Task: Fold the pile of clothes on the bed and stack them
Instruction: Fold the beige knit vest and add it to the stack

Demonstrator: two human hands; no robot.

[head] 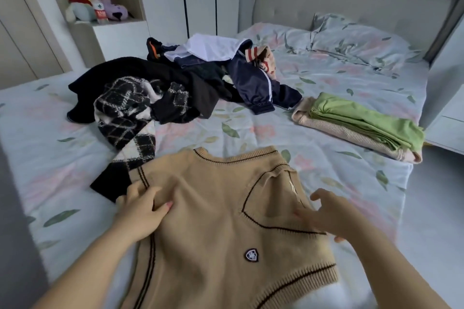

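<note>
Right under me the tan knit vest (pixel 221 221) lies spread on the floral sheet (pixel 251 128), its badge facing up and the dark-trimmed V-neck turned toward my right side. My left hand (pixel 140 213) sits at the vest's left edge, fingers curled and thumb pressed in, pinching up a ridge of the knit beside the striped trim. My right hand (pixel 331 216) is over the opposite side, by the neck opening, with the fingers spread loose and gripping nothing. It is blurred, so I cannot tell whether the fingertips touch the wool. The vest runs between my two hands, and most of its body is nearer to me than either one.

Just past my left hand, a black-and-white checked garment (pixel 125 113) trails out of the pile, its diamond-patterned end touching the vest's far left corner. Behind it is the unfolded pile: a black coat (pixel 120 75), a navy jacket (pixel 258 83) with white piping, and a white piece (pixel 213 47) on top.

Off to the right, well apart from the vest, a folded green garment (pixel 364 118) rests on a folded beige knit (pixel 351 138). Farther back lie a pillow (pixel 351 40) and the padded headboard (pixel 351 5). At far left, plush toys (pixel 100 7) sit in a shelf niche.
</note>
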